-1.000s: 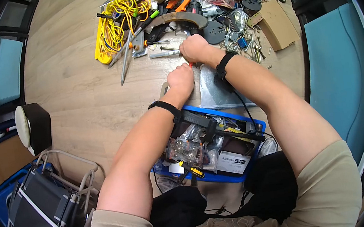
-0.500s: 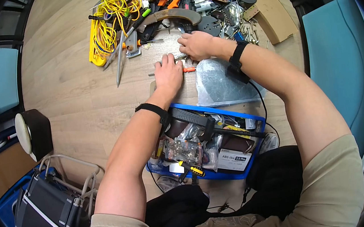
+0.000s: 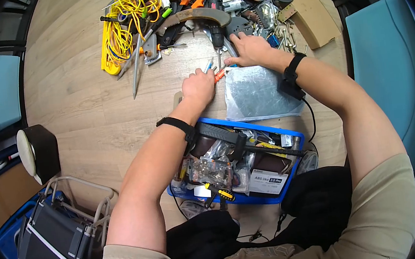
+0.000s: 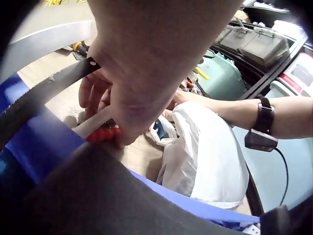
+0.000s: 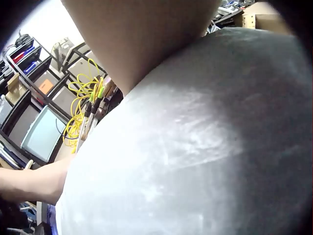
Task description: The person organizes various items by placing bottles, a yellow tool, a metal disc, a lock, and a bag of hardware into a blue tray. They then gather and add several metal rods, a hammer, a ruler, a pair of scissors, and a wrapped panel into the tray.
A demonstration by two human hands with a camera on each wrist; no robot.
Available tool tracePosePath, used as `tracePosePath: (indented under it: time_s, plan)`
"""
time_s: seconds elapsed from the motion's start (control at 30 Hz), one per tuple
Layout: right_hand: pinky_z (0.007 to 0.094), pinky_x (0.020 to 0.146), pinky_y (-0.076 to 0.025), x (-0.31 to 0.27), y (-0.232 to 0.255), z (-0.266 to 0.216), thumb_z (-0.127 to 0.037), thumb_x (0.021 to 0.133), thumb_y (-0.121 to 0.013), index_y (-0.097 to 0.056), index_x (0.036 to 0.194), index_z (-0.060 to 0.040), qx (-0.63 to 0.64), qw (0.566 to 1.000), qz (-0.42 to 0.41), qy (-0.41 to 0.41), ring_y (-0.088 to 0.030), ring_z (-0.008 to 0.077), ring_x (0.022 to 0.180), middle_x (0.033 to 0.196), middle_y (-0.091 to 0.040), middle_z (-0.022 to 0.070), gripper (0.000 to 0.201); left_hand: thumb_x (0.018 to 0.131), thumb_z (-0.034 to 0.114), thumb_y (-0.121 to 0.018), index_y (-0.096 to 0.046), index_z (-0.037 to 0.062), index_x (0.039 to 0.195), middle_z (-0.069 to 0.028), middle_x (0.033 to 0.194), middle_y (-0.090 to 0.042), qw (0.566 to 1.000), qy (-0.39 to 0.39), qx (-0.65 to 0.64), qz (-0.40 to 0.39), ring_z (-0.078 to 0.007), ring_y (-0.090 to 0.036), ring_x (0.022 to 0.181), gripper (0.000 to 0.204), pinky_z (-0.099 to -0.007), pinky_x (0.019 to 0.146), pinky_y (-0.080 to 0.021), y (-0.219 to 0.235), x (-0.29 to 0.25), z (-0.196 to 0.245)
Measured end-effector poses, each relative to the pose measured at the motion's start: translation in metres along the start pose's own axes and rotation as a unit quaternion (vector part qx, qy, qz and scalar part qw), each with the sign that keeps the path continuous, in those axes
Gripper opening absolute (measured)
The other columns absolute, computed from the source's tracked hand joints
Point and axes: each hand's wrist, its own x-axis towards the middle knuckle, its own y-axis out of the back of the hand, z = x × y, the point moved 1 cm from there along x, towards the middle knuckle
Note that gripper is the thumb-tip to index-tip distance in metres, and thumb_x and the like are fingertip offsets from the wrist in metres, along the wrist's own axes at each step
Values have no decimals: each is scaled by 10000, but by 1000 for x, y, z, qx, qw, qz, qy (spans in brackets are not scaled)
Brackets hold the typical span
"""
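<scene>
My left hand [image 3: 199,87] has its fingers curled around an orange-red handled screwdriver [image 3: 219,75]; the handle [image 4: 103,134] also shows under the fingers in the left wrist view. A pale stick-like piece [image 4: 95,122] lies against the same fingers. Just beyond that hand is a small blue-tipped item [image 3: 209,65]. My right hand [image 3: 253,49] is spread to the right, its thumb low beside the handle end and its fingers at the edge of the tool heap. Under its wrist lies a clear plastic bag [image 3: 262,95], which fills most of the right wrist view.
A power drill [image 3: 217,35] with its bit toward me and a curved saw blade [image 3: 192,14] lie ahead. Yellow cord [image 3: 127,33] is at left, a cardboard box [image 3: 315,20] at right. Nearest me stands a blue bin [image 3: 256,201] full of parts.
My left hand, flat beside the screwdriver half a second ago, now grips it. My right hand has moved right, off the floor in front of the drill, uncovering the drill's bit.
</scene>
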Motion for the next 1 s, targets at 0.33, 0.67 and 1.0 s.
tracePosePath:
  time_s: [0.33, 0.67, 1.0]
  plan:
    - [512, 984, -553, 8, -12, 5, -346, 907, -694, -520, 1400, -11, -11, 993, -117, 23, -664, 410, 1183, 1375, -587, 235, 621, 999, 157, -528, -434, -29, 1189, -298, 946, -724, 982, 103, -155, -35, -462, -732, 897, 282, -538, 801, -585, -3, -4, 0]
    - [518, 1026, -498, -11, -22, -30, -450, 947, -557, -351, 1408, 145, 180, 975, -103, -81, -653, 500, 1154, 1206, -661, 376, 780, 948, 159, -523, -337, -44, 1219, -411, 1018, -658, 861, 217, -437, 147, -556, -671, 976, 387, -588, 911, -507, 49, 8, 2]
    - [515, 953, -539, -11, -25, -19, -347, 895, -578, -605, 1196, 144, 185, 977, -76, -74, -692, 480, 1056, 1113, -698, 358, 577, 993, 179, -579, -402, -13, 1409, -284, 1047, -669, 879, -7, -452, 154, -461, -671, 949, 491, -494, 858, -529, 108, -112, -8]
